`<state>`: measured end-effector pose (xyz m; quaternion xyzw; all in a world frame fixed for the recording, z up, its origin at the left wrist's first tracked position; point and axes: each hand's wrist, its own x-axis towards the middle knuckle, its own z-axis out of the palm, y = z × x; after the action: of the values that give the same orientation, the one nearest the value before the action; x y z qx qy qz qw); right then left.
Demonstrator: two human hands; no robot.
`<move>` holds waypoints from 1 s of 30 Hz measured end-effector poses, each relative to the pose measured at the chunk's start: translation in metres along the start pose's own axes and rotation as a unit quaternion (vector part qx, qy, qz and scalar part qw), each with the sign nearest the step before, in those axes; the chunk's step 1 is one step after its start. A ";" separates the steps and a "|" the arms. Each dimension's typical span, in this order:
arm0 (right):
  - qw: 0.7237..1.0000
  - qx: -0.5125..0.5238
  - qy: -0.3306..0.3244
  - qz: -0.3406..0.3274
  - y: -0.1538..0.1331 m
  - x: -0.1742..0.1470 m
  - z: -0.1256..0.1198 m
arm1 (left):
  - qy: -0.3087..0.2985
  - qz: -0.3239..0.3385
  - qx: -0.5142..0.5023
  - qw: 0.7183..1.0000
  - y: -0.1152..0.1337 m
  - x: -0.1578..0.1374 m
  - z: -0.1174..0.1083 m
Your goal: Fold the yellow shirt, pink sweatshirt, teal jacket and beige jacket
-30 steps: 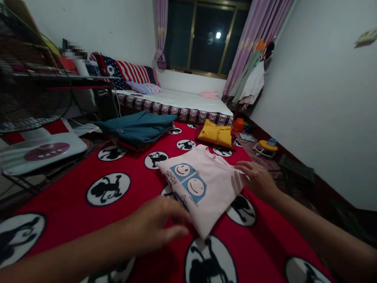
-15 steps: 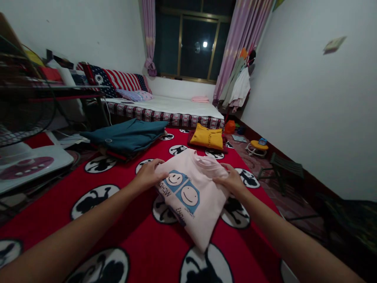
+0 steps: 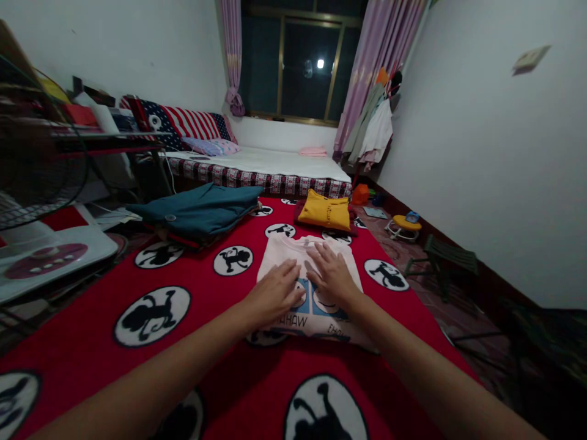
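A pale pink shirt [image 3: 275,256] with blue printed squares and lettering lies folded on the red blanket [image 3: 206,373]. My left hand [image 3: 277,290] rests on the shirt's left half, fingers stretched out and palm down. On its upper middle lies my right hand [image 3: 332,272], flat with the fingers spread. Both hands cover part of the printed faces. Beyond the shirt, a folded yellow garment [image 3: 324,211] sits on a dark red one. To the left is a stack of folded clothes with a teal garment [image 3: 202,208] on top.
A bed [image 3: 266,160] stands at the back under the window. A fan [image 3: 41,165] and a cluttered table [image 3: 123,137] are at the left. Along the right wall are a small yellow stool [image 3: 406,223], a dark folding stool [image 3: 452,255] and hanging clothes [image 3: 376,134].
The shirt has gone from slanted and gripped at both sides to lying flat and straighter on the blanket. Both hands have let go of its edges and moved inward onto its front.
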<state>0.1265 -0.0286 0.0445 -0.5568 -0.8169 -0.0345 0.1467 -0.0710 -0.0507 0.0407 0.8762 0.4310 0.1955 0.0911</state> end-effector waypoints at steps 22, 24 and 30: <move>0.973 -0.065 -0.057 0.213 0.036 -0.039 0.035 | -0.020 -0.146 0.091 0.985 -0.048 -0.009 0.040; 0.971 -0.084 -0.060 0.215 0.029 -0.053 0.027 | -0.027 -0.167 0.117 0.979 -0.037 -0.028 0.032; 0.966 -0.147 -0.016 0.213 0.022 -0.075 0.005 | 0.004 -0.180 0.110 0.977 -0.008 -0.061 -0.001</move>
<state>0.1708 -0.0869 0.0170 -0.7338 -0.6677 -0.1129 0.0544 -0.1108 -0.0935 0.0226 0.7882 0.6008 0.1304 0.0261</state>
